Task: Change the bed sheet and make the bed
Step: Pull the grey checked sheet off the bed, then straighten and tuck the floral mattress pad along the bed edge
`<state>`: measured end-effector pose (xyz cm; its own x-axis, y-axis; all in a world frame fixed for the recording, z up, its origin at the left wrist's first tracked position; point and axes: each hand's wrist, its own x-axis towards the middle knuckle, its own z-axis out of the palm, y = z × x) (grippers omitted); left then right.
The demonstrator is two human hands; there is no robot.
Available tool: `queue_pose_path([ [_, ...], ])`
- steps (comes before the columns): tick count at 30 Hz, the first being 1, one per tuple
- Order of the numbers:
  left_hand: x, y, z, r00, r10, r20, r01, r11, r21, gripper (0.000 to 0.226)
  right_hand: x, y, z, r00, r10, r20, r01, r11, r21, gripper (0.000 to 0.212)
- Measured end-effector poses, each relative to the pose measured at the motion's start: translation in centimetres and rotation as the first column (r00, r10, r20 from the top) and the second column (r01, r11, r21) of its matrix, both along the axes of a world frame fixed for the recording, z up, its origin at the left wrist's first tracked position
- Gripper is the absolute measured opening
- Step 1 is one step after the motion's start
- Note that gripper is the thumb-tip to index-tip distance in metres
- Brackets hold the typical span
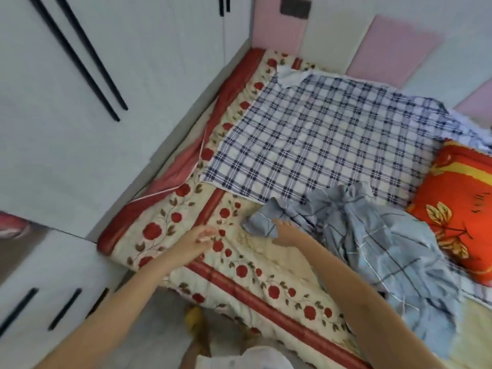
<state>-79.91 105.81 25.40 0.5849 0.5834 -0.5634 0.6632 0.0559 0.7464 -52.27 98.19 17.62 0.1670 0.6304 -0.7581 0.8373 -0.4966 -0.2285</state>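
Fingers (277,223) of the right hand (287,234) pinched a corner of the crumpled blue sheet (386,249), heaped on the floral mattress (239,265) beside a checked sheet (319,134) and an orange pillow (458,209). The left hand (199,239) hovered over the mattress — blurred, fingers loose.

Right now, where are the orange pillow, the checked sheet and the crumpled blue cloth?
orange pillow (458,209): head view, middle of its leaf-patterned face.
checked sheet (319,134): head view, its flat middle.
crumpled blue cloth (378,243): head view, its bunched middle.
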Motion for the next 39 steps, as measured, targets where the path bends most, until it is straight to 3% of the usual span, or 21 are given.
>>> queue_pose_path([
  [8, -12.2, 9.3, -12.4, 0.979, 0.142, -0.143, -0.147, 0.989, -0.021, 0.026, -13.3, 10.0, -12.5, 0.981, -0.150, -0.125, 0.151, 0.988, 0.003, 0.065],
  [14, -16.6, 16.3, -24.1, 0.944, 0.210, -0.253, -0.184, 0.975, 0.122, 0.030, -19.8, 19.4, -23.5, 0.916, -0.401, 0.027, 0.396, 0.911, 0.115, 0.063],
  [19, -17.0, 21.0, -34.2, 0.878, 0.117, -0.463, 0.008, 0.966, 0.260, 0.056, -24.2, 30.5, -30.2, 0.942, -0.314, 0.117, 0.292, 0.941, 0.171, 0.072],
  [22, -16.9, 24.7, -36.9, 0.857, 0.227, -0.463, 0.007, 0.893, 0.451, 0.071, -24.5, 37.6, -31.5, 0.988, -0.041, 0.146, -0.008, 0.947, 0.320, 0.067],
  [25, -17.0, 28.8, -37.7, 0.874, 0.359, -0.327, -0.040, 0.724, 0.689, 0.069, -23.6, 43.5, -31.2, 0.905, 0.352, 0.239, -0.424, 0.791, 0.441, 0.058],
  [27, -16.8, 30.5, -37.4, 0.889, 0.401, -0.222, -0.100, 0.643, 0.759, 0.063, -23.4, 45.7, -31.1, 0.852, 0.444, 0.277, -0.523, 0.696, 0.492, 0.067],
  [30, -16.6, 31.7, -36.7, 0.899, 0.420, -0.125, -0.168, 0.593, 0.787, 0.059, -23.8, 46.1, -31.7, 0.892, 0.410, 0.189, -0.423, 0.613, 0.668, 0.049],
  [33, -17.3, 31.5, -36.6, 0.901, 0.412, -0.133, -0.096, 0.490, 0.866, 0.062, -23.5, 45.3, -31.6, 0.970, 0.222, 0.097, -0.179, 0.389, 0.904, 0.026],
  [34, -17.5, 31.3, -36.6, 0.888, 0.430, -0.163, -0.057, 0.455, 0.889, 0.063, -23.2, 45.3, -31.2, 0.990, 0.133, 0.050, -0.095, 0.362, 0.927, 0.027],
  [36, -18.3, 30.4, -37.1, 0.842, 0.482, -0.242, 0.026, 0.412, 0.911, 0.063, -23.0, 46.1, -30.4, 1.000, 0.022, -0.008, -0.003, 0.457, 0.890, 0.051],
  [38, -19.1, 28.8, -38.1, 0.821, 0.480, -0.309, 0.107, 0.401, 0.910, 0.060, -22.8, 47.2, -30.0, 0.998, 0.029, 0.063, -0.066, 0.683, 0.728, 0.070],
  [39, -19.7, 28.0, -38.7, 0.830, 0.449, -0.331, 0.143, 0.402, 0.905, 0.059, -22.8, 47.7, -29.9, 0.993, 0.049, 0.110, -0.109, 0.760, 0.641, 0.068],
])
